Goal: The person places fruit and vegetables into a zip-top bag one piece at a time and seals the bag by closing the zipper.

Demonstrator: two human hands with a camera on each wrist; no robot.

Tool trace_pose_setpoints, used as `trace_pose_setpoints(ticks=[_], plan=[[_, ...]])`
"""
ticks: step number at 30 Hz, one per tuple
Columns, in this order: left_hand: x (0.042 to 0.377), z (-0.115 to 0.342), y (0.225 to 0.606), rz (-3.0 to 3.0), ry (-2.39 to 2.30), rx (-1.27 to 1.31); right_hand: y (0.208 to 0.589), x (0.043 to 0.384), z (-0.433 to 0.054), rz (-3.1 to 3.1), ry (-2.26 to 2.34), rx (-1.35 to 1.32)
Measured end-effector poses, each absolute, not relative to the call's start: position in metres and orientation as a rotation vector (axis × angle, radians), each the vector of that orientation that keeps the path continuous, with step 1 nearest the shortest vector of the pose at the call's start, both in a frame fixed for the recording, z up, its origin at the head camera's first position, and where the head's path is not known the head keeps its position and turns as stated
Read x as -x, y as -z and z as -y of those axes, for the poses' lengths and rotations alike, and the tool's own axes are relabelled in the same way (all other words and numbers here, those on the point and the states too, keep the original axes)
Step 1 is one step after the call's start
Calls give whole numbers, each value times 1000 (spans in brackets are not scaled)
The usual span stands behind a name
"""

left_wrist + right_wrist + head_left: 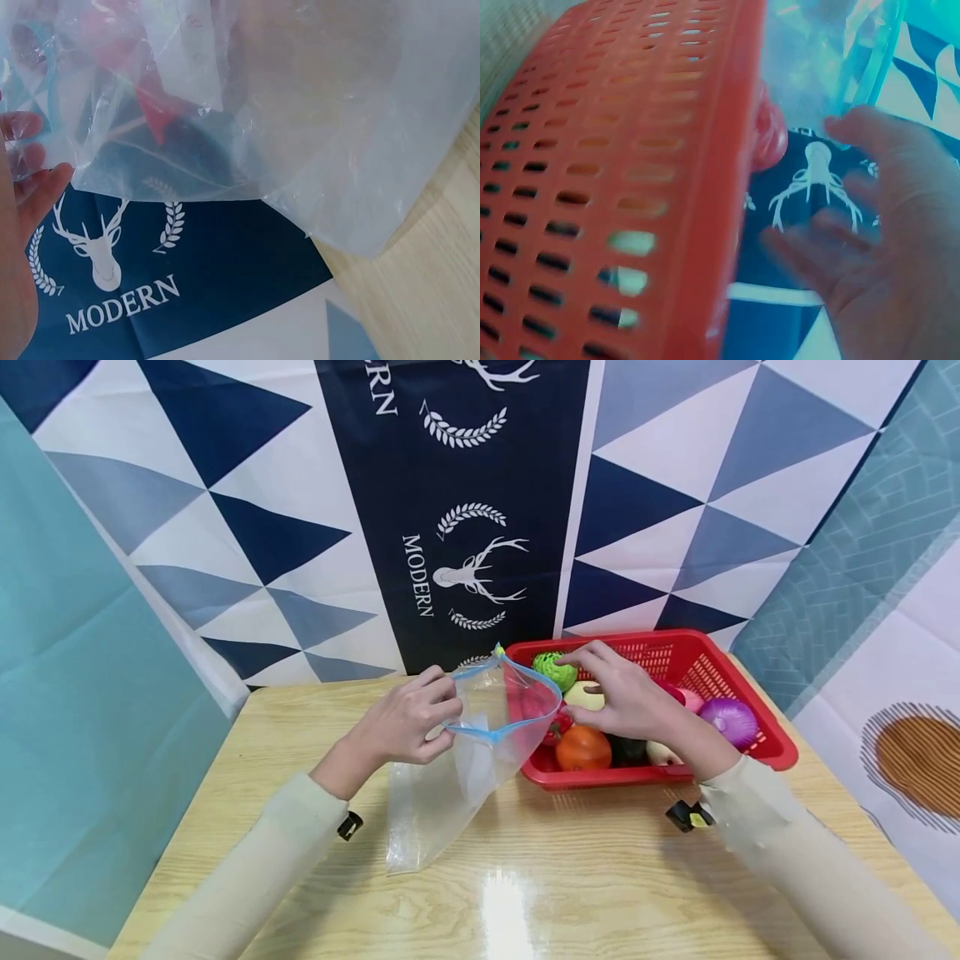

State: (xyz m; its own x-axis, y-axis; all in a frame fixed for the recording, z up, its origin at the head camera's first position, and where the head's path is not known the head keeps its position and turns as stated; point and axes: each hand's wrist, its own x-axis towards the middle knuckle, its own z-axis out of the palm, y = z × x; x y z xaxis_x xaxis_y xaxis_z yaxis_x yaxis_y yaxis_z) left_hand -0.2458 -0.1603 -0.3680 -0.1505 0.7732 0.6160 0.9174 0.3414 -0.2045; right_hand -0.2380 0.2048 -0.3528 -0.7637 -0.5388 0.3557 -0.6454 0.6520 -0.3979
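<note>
Left hand [422,717] grips clear bag [438,806]; right hand [630,695] hovers over basket [600,779].

Right-wrist view: fingers [806,264] blurred, bag [810,64] cut off.

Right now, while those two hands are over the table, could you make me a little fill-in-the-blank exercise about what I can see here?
1. The left hand grips the clear bag, whose rim is coloured ____.
2. The plastic basket near the right hand is coloured ____.
3. The whole word printed beside the white deer reads ____.

Missing words: blue; red; MODERN.
</note>
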Motion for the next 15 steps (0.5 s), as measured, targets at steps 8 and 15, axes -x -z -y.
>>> trace_pose_setpoints(ticks=[8, 15], plan=[[246, 158, 371, 1957, 297, 1462, 351, 244, -191, 2969, -860, -741], [245, 159, 371, 1976, 300, 1456, 358, 250, -178, 3031, -879, -750]])
